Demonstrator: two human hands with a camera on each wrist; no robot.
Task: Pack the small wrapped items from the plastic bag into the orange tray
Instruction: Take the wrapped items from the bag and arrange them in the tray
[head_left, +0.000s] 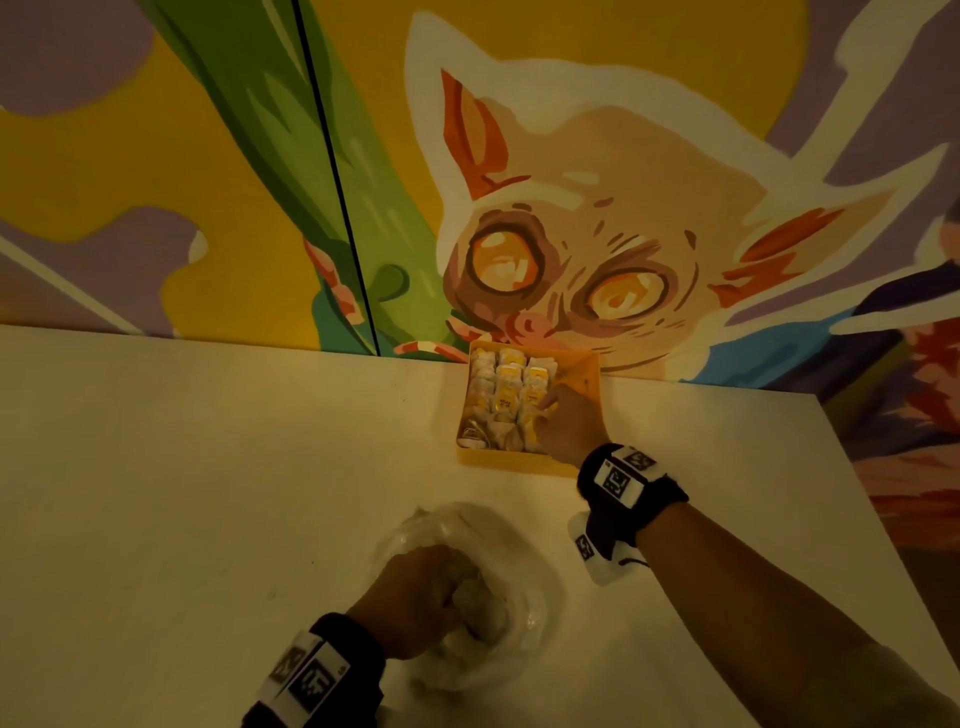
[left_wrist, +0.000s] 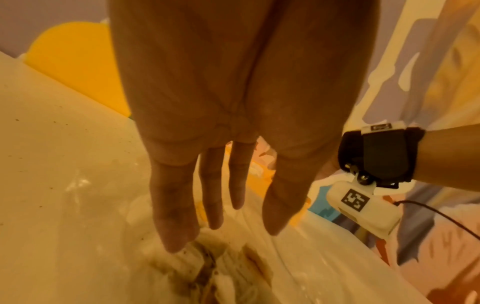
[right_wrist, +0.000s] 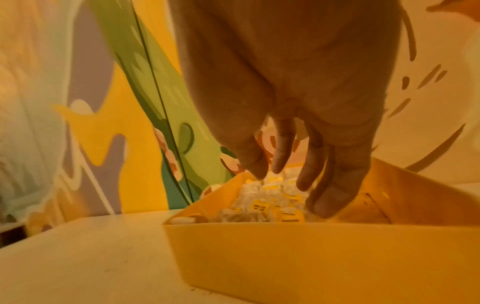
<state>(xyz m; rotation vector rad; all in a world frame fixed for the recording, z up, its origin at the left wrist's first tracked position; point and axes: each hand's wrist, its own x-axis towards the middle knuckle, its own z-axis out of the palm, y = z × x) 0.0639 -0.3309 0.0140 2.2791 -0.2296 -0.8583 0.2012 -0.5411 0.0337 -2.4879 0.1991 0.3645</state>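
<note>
While blurred, wrapped items (left_wrist: 207, 273) under left hand (left_wrist: 233, 123)

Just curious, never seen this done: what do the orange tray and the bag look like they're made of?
The orange tray looks like rigid plastic with a smooth matte finish: thin, straight, evenly coloured walls. The plastic bag seems to be thin clear film: it is see-through, crumpled and catches glossy highlights. Neither can be confirmed by sight alone.

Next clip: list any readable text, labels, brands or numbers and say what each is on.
No text can be read.
Wrapped items in the orange tray: yellow labels with dark print, too blurred to read.
Wrist bands: black-and-white square code markers, no letters or numbers.
Wall mural: painted animal, no words.
</note>
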